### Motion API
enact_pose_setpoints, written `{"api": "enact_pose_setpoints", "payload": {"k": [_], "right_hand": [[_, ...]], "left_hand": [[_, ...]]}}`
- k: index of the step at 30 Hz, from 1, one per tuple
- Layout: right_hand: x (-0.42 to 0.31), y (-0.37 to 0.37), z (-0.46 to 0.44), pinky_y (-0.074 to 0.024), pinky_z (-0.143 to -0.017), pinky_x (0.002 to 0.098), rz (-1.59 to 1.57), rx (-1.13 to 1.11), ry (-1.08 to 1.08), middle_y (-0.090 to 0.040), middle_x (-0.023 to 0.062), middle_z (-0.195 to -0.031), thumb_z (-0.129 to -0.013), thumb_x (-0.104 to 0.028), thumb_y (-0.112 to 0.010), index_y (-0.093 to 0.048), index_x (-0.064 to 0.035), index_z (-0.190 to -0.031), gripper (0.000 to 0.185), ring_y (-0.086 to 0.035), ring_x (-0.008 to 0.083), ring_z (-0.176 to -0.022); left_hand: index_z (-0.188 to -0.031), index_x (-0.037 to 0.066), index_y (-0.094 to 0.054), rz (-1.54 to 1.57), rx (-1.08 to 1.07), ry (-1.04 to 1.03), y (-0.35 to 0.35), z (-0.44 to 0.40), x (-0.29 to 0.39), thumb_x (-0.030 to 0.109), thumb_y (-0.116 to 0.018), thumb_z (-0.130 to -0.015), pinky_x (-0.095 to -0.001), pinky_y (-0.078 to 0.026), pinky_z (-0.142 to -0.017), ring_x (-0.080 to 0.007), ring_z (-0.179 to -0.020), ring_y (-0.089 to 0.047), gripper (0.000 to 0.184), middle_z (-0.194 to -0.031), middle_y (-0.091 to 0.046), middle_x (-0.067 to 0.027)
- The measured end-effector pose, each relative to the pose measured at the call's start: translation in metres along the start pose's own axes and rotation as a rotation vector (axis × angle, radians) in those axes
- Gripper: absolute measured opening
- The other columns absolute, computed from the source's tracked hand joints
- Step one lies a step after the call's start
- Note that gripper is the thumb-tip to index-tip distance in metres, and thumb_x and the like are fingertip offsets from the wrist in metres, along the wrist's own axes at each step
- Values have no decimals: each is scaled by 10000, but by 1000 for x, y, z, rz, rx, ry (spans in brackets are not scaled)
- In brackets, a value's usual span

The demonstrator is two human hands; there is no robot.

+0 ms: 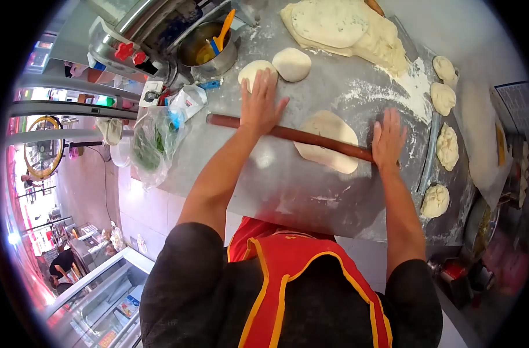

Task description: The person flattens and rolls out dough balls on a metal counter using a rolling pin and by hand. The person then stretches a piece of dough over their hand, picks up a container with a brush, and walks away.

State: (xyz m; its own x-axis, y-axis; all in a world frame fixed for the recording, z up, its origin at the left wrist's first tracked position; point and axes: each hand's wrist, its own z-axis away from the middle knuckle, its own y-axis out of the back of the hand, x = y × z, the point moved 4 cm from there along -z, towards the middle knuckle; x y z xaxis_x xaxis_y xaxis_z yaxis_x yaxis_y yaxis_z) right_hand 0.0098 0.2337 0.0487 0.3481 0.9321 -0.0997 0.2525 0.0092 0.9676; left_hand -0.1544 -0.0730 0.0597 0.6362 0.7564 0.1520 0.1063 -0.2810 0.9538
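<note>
A long brown rolling pin (316, 139) lies across a flattened oval of dough (328, 165) on the metal table. Near the pin's left part, my left hand (260, 104) lies flat, fingers stretched out and thumb apart, its fingertips over a round dough piece (253, 71). My right hand (390, 139) is at the pin's right end, palm down with fingers extended forward. Both palms appear to rest on the pin, without fingers wrapped round it. Beside the left fingertips sits another dough round (292, 64).
A large dough slab (386, 49) lies at the back, near scattered flour (412, 87). Several dough lumps (443, 98) line the right side. At back left stands a metal pot (224, 61) with an orange-handled brush (225, 29); a plastic bag of greens (151, 148) is at the left edge.
</note>
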Motion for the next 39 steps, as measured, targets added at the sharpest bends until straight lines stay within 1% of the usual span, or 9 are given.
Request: {"api": "enact_pose_setpoints", "payload": {"k": [7, 8, 11, 14, 18, 25, 28, 31, 39], "right_hand": [[-8, 3, 78, -188, -1126, 573, -61, -148, 26, -350, 164, -1523, -987, -325, -456, -363, -73, -1463, 547, -321, 320, -1407], [-10, -2, 61, -316, -1059, 525, -100, -46, 55, -489, 193, -1395, -934, -330, -574, -413, -49, -1421, 585, -439, 342, -1303], [-50, -24, 11, -428, -953, 441, -685, -416, -93, -609, 205, -1186, -828, -311, -720, -528, -3, -1275, 576, -538, 352, -1153], [-92, -17, -16, -485, -837, 390, -545, -771, -197, -647, 190, -1029, -731, -260, -806, -616, 17, -1070, 477, -597, 345, -1004], [-89, -24, -8, -492, -787, 368, -521, -574, 310, -659, 159, -935, -747, -190, -779, -664, -23, -939, 279, -639, 287, -880], [-38, 127, -59, -494, -677, 289, -965, -502, -159, -663, 99, -833, -820, -125, -705, -669, -50, -1083, 275, -619, 180, -708], [-26, 148, -95, -473, -579, 330, -590, -102, 184, -640, 66, -728, -875, -81, -645, -682, -87, -1062, 191, -589, 152, -634], [-22, 82, -107, -527, -697, 418, -175, -60, 179, -697, 152, -882, -866, -100, -578, -641, -96, -1136, 277, -672, 346, -775], [-139, -5, 10, -506, -780, 492, -382, -392, 307, -676, 154, -909, -860, -253, -599, -648, -92, -1009, 225, -650, 371, -880]], "left_hand": [[-1356, 35, -463, 140, -117, -198, 24, 82, 2, 444, -602, -892, -491, -304, -1101, -322, -1338, -384, 634, -1400, -455, -158], [-1315, 38, -499, 194, -102, -268, 25, 81, 1, 428, -624, -879, -467, -347, -1078, -326, -1293, -439, 599, -1340, -511, -159], [-1126, 53, -556, 165, -556, -313, 4, 80, -4, 332, -692, -817, -404, -451, -936, -305, -1079, -558, 438, -1084, -585, -114], [-1003, 74, -545, 228, -395, -351, 28, 90, 16, 253, -722, -758, -399, -493, -792, -284, -921, -582, 351, -929, -556, -83], [-1009, 89, -558, 266, -407, -251, 74, 129, 56, 279, -705, -758, -420, -512, -736, -299, -917, -599, 347, -929, -569, -100], [-1054, 58, -551, 386, -568, -161, 79, 184, 78, 292, -677, -794, -421, -523, -726, -309, -935, -610, 372, -968, -584, -112], [-1058, 57, -550, 380, -544, -189, 72, 187, 85, 297, -695, -779, -417, -526, -732, -307, -952, -610, 396, -980, -588, -114], [-1052, 57, -550, 390, -549, -198, 69, 188, 89, 300, -711, -761, -418, -527, -732, -306, -960, -609, 411, -981, -587, -115], [-1047, 49, -553, 401, -577, -170, 74, 192, 92, 258, -704, -779, -387, -521, -757, -278, -952, -613, 373, -974, -591, -103]]}}
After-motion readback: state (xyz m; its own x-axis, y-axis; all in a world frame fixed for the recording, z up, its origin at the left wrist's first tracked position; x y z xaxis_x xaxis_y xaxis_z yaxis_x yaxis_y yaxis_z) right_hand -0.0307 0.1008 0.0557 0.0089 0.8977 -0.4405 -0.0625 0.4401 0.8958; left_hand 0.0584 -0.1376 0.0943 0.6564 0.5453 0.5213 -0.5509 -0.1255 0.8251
